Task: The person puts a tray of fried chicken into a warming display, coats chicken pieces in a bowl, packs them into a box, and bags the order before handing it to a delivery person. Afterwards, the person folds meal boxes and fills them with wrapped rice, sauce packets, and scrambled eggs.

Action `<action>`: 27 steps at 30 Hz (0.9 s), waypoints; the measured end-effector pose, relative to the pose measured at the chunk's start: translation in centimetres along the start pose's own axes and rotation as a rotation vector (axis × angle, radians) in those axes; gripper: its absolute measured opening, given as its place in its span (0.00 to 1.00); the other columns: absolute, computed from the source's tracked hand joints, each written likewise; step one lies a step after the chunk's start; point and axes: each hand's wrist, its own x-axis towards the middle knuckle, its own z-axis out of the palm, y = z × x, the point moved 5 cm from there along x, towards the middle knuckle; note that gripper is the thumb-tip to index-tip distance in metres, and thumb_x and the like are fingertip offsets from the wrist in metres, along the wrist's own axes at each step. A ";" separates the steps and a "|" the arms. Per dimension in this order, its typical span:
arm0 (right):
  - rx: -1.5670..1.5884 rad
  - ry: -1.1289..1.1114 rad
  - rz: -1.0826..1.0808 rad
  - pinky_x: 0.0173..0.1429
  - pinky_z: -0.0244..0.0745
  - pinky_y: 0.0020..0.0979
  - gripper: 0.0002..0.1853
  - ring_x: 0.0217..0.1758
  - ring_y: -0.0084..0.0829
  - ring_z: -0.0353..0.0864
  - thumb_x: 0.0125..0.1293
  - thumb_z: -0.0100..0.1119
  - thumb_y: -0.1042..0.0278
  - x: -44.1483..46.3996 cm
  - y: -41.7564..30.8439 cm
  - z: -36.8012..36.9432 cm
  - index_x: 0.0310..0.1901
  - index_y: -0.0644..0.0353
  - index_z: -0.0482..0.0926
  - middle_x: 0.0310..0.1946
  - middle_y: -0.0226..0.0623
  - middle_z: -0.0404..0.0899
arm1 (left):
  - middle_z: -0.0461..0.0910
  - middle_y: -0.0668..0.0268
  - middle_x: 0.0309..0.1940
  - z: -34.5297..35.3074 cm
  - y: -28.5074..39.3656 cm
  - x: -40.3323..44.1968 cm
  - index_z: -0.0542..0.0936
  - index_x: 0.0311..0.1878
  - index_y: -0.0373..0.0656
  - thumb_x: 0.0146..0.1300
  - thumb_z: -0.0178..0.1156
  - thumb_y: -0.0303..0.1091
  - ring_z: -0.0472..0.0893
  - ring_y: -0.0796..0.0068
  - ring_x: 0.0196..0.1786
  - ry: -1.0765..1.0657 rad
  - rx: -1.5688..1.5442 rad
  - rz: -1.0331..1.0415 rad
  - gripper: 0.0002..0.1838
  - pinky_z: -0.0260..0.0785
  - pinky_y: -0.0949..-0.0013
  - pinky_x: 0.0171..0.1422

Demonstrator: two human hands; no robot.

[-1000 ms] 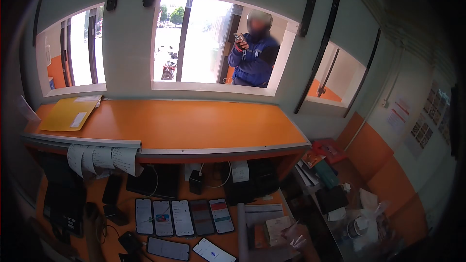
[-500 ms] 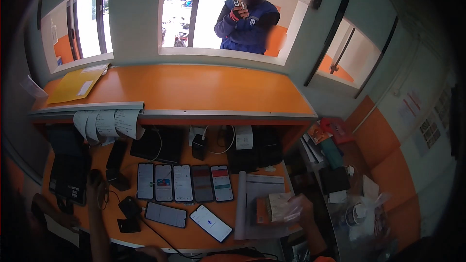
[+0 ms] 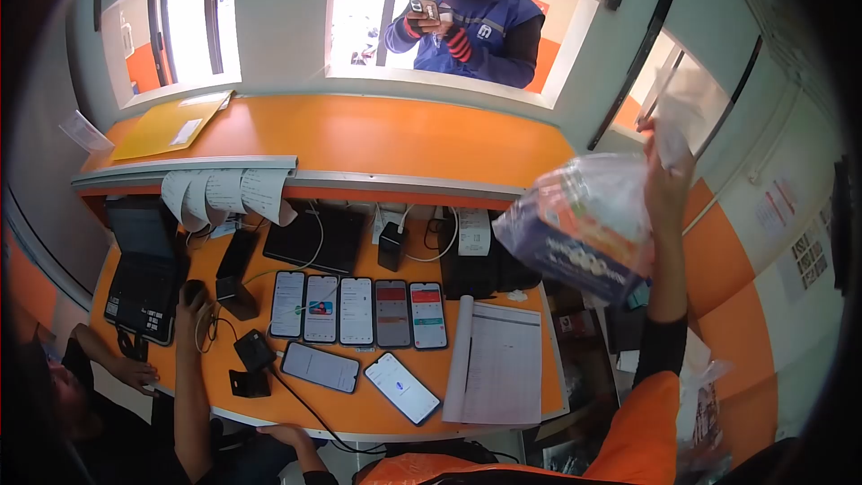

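Observation:
My right hand [image 3: 667, 184], raised at the right, is closed round the gathered top of a clear plastic bag [image 3: 584, 216]. An orange and dark blue printed pack shows through the bag, which hangs over the counter's right end. Low in the view, my left hand [image 3: 287, 436] rests near the desk's front edge with its fingers loosely extended and nothing visible in them. Close by are a white-screened phone [image 3: 402, 388] and another tilted phone [image 3: 320, 367]. An open ledger [image 3: 505, 364] lies at the desk's right side.
Several phones [image 3: 356, 312] stand in a row on the desk. At the left, a co-worker's hand is on a mouse [image 3: 192, 295] beside a laptop [image 3: 142, 296]. A yellow envelope [image 3: 171, 128] lies on the orange counter [image 3: 386, 135]. A helmeted person [image 3: 476, 27] stands beyond the window.
The bag has gone from the ledger up to the right, in my right hand. The view has shifted, and the person outside now has both hands at their phone.

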 end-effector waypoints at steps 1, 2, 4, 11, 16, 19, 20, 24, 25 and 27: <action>-0.072 0.041 -0.062 0.43 0.68 0.25 0.14 0.38 0.24 0.74 0.59 0.47 0.78 1.3 0.0 1.5 0.46 0.67 0.75 0.35 0.35 0.78 | 0.66 0.44 0.59 0.0 0.4 -0.4 0.60 0.63 0.27 0.68 0.25 0.64 0.70 0.45 0.57 0.010 0.006 0.005 0.43 0.62 0.61 0.59; -0.073 0.036 -0.008 0.50 0.68 0.31 0.15 0.44 0.32 0.76 0.58 0.47 0.77 2.4 0.6 3.2 0.47 0.67 0.76 0.38 0.39 0.79 | 0.66 0.44 0.59 0.1 0.8 -0.9 0.60 0.63 0.27 0.68 0.25 0.64 0.70 0.45 0.56 0.019 0.011 0.008 0.43 0.62 0.61 0.59; -0.181 0.065 -0.185 0.50 0.71 0.39 0.16 0.45 0.50 0.78 0.57 0.48 0.74 4.3 2.2 6.5 0.47 0.67 0.75 0.39 0.52 0.79 | 0.66 0.44 0.59 0.4 1.4 -1.6 0.60 0.62 0.27 0.68 0.25 0.64 0.70 0.45 0.56 0.034 0.023 0.016 0.43 0.63 0.61 0.59; -0.487 0.100 -0.079 0.41 0.72 0.47 0.11 0.38 0.53 0.78 0.60 0.54 0.64 7.8 6.1 15.3 0.37 0.63 0.76 0.30 0.52 0.79 | 0.66 0.49 0.61 0.3 1.2 -1.6 0.60 0.62 0.25 0.69 0.32 0.60 0.68 0.52 0.61 0.067 -0.088 -0.019 0.40 0.58 0.65 0.65; -0.497 0.145 0.003 0.39 0.74 0.46 0.18 0.35 0.51 0.80 0.58 0.60 0.53 10.0 9.0 19.4 0.33 0.64 0.76 0.28 0.50 0.79 | 0.65 0.50 0.61 0.2 1.2 -1.5 0.61 0.62 0.29 0.69 0.32 0.60 0.66 0.52 0.62 0.084 -0.033 -0.107 0.39 0.59 0.64 0.64; -0.354 0.060 0.155 0.38 0.74 0.43 0.24 0.35 0.47 0.81 0.53 0.65 0.47 10.1 9.7 21.0 0.33 0.66 0.76 0.26 0.49 0.80 | 0.65 0.52 0.61 -0.7 1.5 -1.5 0.63 0.62 0.33 0.69 0.34 0.60 0.66 0.53 0.62 0.140 0.057 -0.226 0.37 0.59 0.61 0.63; -0.278 -0.009 0.200 0.38 0.74 0.43 0.28 0.33 0.47 0.81 0.50 0.67 0.45 10.0 9.6 21.4 0.33 0.68 0.76 0.26 0.49 0.79 | 0.65 0.53 0.61 -1.0 1.7 -1.6 0.64 0.62 0.34 0.68 0.35 0.60 0.65 0.53 0.62 0.158 0.088 -0.265 0.36 0.59 0.60 0.63; -0.167 -0.052 0.067 0.40 0.73 0.37 0.34 0.34 0.38 0.80 0.46 0.70 0.45 9.2 9.3 20.9 0.40 0.73 0.74 0.27 0.47 0.78 | 0.68 0.59 0.51 -1.9 8.9 -6.4 0.67 0.56 0.37 0.68 0.47 0.47 0.67 0.63 0.58 0.445 0.605 0.392 0.24 0.59 0.57 0.60; -0.173 -0.002 -0.023 0.40 0.73 0.36 0.33 0.34 0.37 0.80 0.47 0.70 0.47 8.5 9.4 20.3 0.41 0.72 0.73 0.28 0.46 0.78 | 0.68 0.59 0.49 0.3 10.8 -9.7 0.67 0.55 0.37 0.67 0.49 0.43 0.68 0.63 0.56 0.311 0.577 0.605 0.21 0.59 0.58 0.59; -0.139 -0.128 -0.023 0.40 0.73 0.33 0.29 0.36 0.35 0.78 0.50 0.68 0.51 5.2 5.9 16.2 0.43 0.68 0.72 0.30 0.43 0.76 | 0.68 0.59 0.46 5.3 13.1 -17.1 0.68 0.51 0.36 0.65 0.52 0.36 0.69 0.64 0.52 0.034 0.497 1.010 0.16 0.59 0.60 0.58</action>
